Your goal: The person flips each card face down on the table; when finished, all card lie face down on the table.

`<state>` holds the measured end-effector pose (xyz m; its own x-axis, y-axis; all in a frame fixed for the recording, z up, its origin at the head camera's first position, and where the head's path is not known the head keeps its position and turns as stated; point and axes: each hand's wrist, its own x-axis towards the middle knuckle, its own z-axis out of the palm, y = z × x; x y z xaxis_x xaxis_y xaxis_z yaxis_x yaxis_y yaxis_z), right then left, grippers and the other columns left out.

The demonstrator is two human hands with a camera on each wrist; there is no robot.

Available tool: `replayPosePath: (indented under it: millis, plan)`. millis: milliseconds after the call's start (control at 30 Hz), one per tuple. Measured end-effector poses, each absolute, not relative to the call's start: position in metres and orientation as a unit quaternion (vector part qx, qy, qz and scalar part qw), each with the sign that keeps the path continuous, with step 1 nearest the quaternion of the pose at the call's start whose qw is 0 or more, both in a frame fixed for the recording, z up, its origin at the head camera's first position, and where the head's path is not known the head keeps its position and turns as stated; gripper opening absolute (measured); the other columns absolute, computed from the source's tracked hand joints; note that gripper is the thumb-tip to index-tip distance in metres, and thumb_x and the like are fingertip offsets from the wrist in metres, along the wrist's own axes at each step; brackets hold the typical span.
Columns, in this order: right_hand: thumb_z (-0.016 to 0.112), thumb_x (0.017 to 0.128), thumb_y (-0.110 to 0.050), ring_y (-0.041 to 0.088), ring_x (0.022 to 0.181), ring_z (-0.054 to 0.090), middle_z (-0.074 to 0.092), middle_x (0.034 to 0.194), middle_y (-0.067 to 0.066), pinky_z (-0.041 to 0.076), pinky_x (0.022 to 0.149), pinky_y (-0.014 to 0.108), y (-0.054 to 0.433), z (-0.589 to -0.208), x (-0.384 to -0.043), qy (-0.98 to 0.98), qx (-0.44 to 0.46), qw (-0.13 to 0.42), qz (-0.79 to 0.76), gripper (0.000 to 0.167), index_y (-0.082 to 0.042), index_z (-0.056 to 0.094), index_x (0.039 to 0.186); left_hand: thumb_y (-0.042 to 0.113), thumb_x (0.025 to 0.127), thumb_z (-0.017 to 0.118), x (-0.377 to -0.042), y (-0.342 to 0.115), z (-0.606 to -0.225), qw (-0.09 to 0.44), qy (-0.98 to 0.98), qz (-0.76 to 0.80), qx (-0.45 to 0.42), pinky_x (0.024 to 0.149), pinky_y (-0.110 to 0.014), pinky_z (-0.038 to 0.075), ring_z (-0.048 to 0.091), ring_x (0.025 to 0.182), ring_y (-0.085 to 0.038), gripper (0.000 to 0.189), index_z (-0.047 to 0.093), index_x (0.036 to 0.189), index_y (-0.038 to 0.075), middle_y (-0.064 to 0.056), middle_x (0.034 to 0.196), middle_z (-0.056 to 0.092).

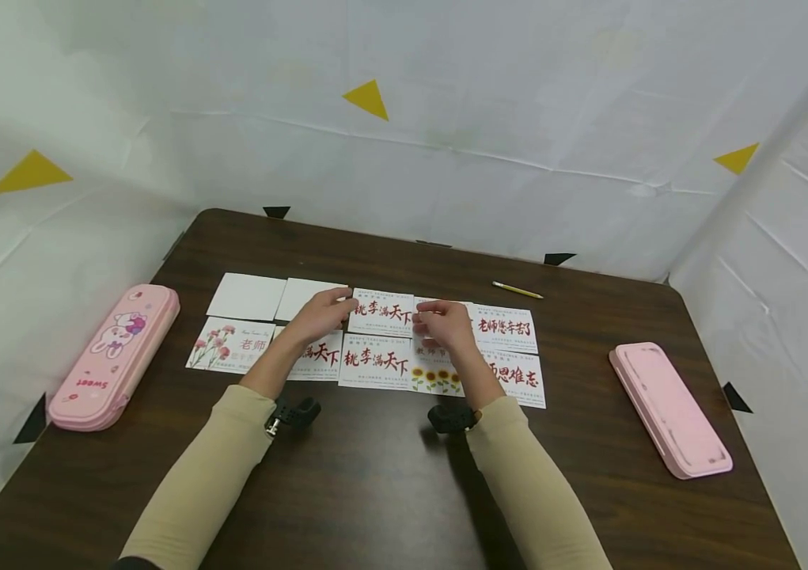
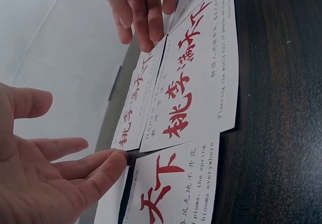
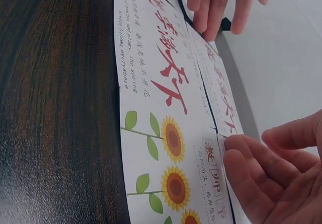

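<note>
Cards with red Chinese lettering lie in two rows on a dark wooden table. My left hand [image 1: 321, 314] is at the left edge of the middle card [image 1: 381, 313] of the back row, fingers loosely bent and thumb apart. On that card's other side is my right hand [image 1: 449, 324], its fingertips right at the edge. Below them lie another red-lettered card [image 1: 375, 362] and a sunflower card [image 3: 171, 178], partly covered by the right wrist in the head view. Both wrist views show the palms facing each other, with nothing gripped.
Two blank white cards [image 1: 247, 297] and a carnation card [image 1: 229, 345] lie at the left. Behind the right-hand cards is a yellow pencil [image 1: 517, 290]. A pink bunny pencil case [image 1: 115, 356] stands at the left edge, a plain pink case [image 1: 670, 410] at the right.
</note>
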<state>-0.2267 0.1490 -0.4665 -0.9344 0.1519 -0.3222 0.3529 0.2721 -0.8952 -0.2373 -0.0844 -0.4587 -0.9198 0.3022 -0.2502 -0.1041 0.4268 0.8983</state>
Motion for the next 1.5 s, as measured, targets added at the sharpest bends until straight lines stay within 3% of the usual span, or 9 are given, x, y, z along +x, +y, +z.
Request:
replayPosePath:
  millis: [233,567,800,933,1267,1500]
  plan:
    - [0.058,0.098,-0.013,0.025,0.095,0.07,0.071,0.111,0.014,0.058,0.067,0.031,0.149,-0.467,-0.225,0.792,0.163,0.091,-0.582,0.028,-0.001,0.067,0.121,0.034,0.103,0.045,-0.237,-0.083,-0.459,0.188,0.824,0.532,0.059,0.107,-0.049,0.037,0.049,0.128,-0.034,0.059,0.033,0.152,0.004,-0.02,0.147,0.044]
    - [0.059,0.098,-0.014,0.025,0.097,0.07,0.071,0.111,0.014,0.058,0.075,0.037,0.151,-0.463,-0.226,0.779,0.163,0.107,-0.596,0.029,-0.001,0.066,0.123,0.035,0.102,0.047,-0.239,-0.087,-0.461,0.165,0.824,0.54,0.051,0.102,-0.049,0.042,0.056,0.117,-0.034,0.057,0.038,0.15,0.006,-0.019,0.142,0.05]
    - [0.059,0.098,-0.012,0.027,0.1,0.069,0.071,0.112,0.013,0.057,0.081,0.041,0.152,-0.46,-0.226,0.772,0.158,0.113,-0.605,0.028,-0.003,0.067,0.123,0.035,0.102,0.047,-0.239,-0.089,-0.458,0.147,0.828,0.538,0.057,0.108,-0.051,0.035,0.051,0.126,-0.033,0.056,0.039,0.15,0.008,-0.018,0.143,0.049]
    - [0.06,0.096,-0.005,0.027,0.102,0.068,0.07,0.115,0.012,0.057,0.082,0.041,0.151,-0.458,-0.225,0.767,0.145,0.108,-0.616,0.027,-0.004,0.067,0.122,0.034,0.102,0.047,-0.237,-0.092,-0.455,0.133,0.828,0.541,0.055,0.106,-0.051,0.038,0.055,0.122,-0.033,0.054,0.04,0.15,0.009,-0.017,0.14,0.052]
    - [0.069,0.089,0.002,0.022,0.095,0.065,0.069,0.108,0.01,0.057,0.076,0.03,0.148,-0.462,-0.226,0.796,0.076,0.011,-0.6,0.028,-0.005,0.072,0.115,0.027,0.101,0.052,-0.235,-0.098,-0.448,0.122,0.781,0.611,0.036,0.097,-0.043,0.049,0.061,0.114,-0.033,0.05,0.045,0.147,0.008,-0.018,0.137,0.055]
    - [0.074,0.089,-0.011,0.022,0.092,0.064,0.07,0.104,0.01,0.052,0.074,0.028,0.146,-0.462,-0.227,0.809,0.048,-0.084,-0.58,0.019,-0.003,0.075,0.105,0.025,0.103,0.051,-0.231,-0.098,-0.447,0.112,0.753,0.646,0.047,0.101,-0.045,0.046,0.06,0.116,-0.034,0.047,0.047,0.145,0.004,-0.02,0.133,0.057]
